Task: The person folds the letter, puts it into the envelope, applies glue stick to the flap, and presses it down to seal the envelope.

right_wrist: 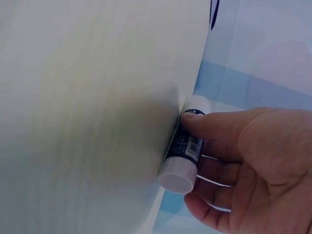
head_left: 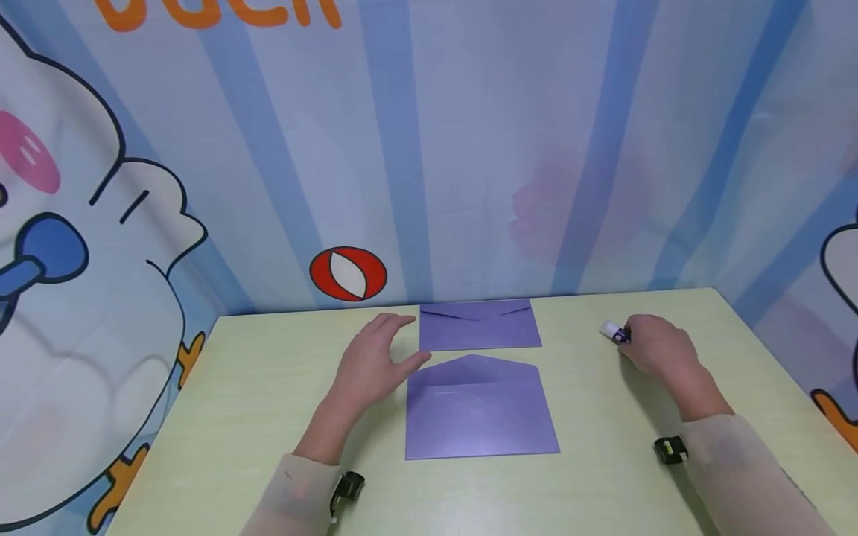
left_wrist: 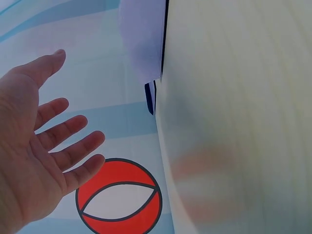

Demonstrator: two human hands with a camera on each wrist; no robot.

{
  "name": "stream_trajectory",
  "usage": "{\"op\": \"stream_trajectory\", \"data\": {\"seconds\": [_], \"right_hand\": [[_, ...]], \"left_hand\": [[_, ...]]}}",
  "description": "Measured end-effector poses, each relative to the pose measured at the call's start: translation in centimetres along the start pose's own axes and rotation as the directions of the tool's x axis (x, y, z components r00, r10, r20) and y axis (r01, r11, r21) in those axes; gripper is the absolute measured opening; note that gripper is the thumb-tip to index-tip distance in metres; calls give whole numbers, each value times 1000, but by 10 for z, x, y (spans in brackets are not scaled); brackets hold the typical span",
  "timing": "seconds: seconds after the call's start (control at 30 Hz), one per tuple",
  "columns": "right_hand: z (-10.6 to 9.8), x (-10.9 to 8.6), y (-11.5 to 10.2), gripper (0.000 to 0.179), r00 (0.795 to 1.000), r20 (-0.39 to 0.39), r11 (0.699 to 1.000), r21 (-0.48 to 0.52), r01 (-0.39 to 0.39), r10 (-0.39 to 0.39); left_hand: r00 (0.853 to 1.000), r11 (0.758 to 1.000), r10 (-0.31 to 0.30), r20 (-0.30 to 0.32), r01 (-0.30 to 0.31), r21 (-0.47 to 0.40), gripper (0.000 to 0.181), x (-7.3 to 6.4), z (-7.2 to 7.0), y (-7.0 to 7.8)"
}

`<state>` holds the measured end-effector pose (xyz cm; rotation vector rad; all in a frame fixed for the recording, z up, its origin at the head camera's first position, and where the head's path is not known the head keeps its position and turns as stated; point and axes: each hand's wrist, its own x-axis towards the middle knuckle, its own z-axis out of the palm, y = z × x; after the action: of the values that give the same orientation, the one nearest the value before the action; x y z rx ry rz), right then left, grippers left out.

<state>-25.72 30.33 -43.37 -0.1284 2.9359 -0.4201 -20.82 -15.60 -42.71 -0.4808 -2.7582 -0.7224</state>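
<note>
A white glue stick with a dark label (right_wrist: 181,146) is pinched between the thumb and fingers of my right hand (head_left: 660,348), low at the right side of the table. My left hand (head_left: 369,363) holds nothing; its fingers are spread and slightly bent in the left wrist view, just left of two purple envelopes. The nearer envelope (head_left: 479,424) lies flat with its pointed flap unfolded away from me. Behind it lies a second envelope (head_left: 482,335), its flap folded down, close to the table's back edge.
The pale wooden table (head_left: 268,417) ends at a light blue striped backdrop (head_left: 469,149) with cartoon prints, among them a red and white ball (head_left: 372,274). A small black wrist camera sits on each sleeve.
</note>
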Motion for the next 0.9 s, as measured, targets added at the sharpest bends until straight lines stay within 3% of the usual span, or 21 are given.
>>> {"op": "stream_trajectory", "data": {"seconds": [0.2, 0.33, 0.53, 0.73, 0.9], "right_hand": [[0, -2, -7, 21, 997, -60, 999, 22, 46, -44], [-5, -3, -24, 29, 991, -101, 985, 143, 96, -82], [-8, -7, -62, 40, 982, -136, 913, 369, 173, -132], [5, -11, -103, 37, 969, -190, 844, 483, 233, -159], [15, -15, -132, 35, 961, -201, 774, 572, 272, -189]], "left_hand": [[1000, 1000, -7, 19, 7, 4, 65, 1, 0, 2], [1000, 1000, -10, 29, 10, 3, 66, 1, 0, 3], [999, 998, 26, 20, -27, 60, 67, 2, -2, 10], [997, 990, 83, 7, -84, 113, 68, 3, -1, 20], [995, 989, 93, 20, -94, 113, 67, 2, 2, 31]]}}
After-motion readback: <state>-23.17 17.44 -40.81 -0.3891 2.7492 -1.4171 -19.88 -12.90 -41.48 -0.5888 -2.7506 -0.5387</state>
